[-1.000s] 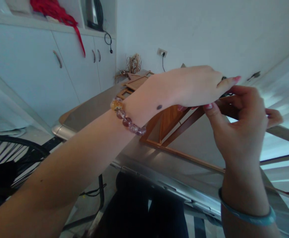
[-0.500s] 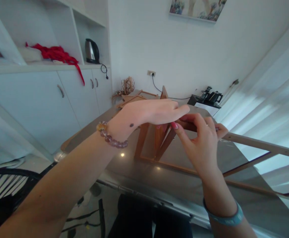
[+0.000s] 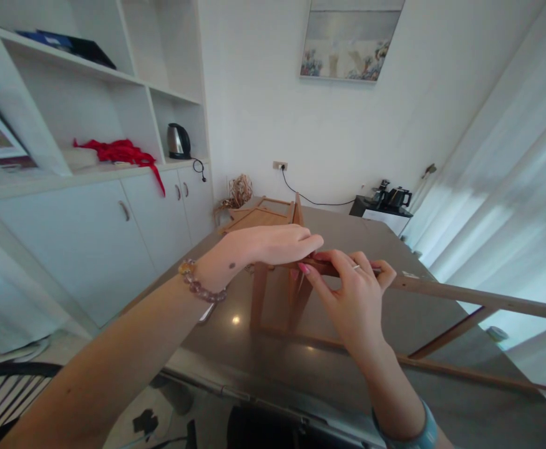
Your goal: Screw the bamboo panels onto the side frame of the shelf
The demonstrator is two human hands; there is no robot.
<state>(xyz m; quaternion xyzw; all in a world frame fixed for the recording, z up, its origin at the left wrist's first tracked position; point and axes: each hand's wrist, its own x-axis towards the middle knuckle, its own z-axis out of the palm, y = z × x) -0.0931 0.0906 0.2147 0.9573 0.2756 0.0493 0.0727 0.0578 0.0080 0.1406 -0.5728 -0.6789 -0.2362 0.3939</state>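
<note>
A wooden frame with long rails and crossbars stands on the grey table, stretching off to the right. My left hand reaches over its left end, fingers curled down around the wood; the wrist hides most of that joint. Close beside it, my right hand pinches the upper rail between thumb and forefinger. A thin, dark piece shows between this hand's outer fingers, too small to name. Upright wooden slats stand below my left hand.
More wooden parts lie at the table's far left, by a dried plant. A black stand with a coffee pot is beyond the far right corner. Shelves with a kettle line the left wall; a chair is at lower left.
The view has tilted up, so the room sits lower in the picture. Both hands stay at the same end of the frame, with little visible change in grip.
</note>
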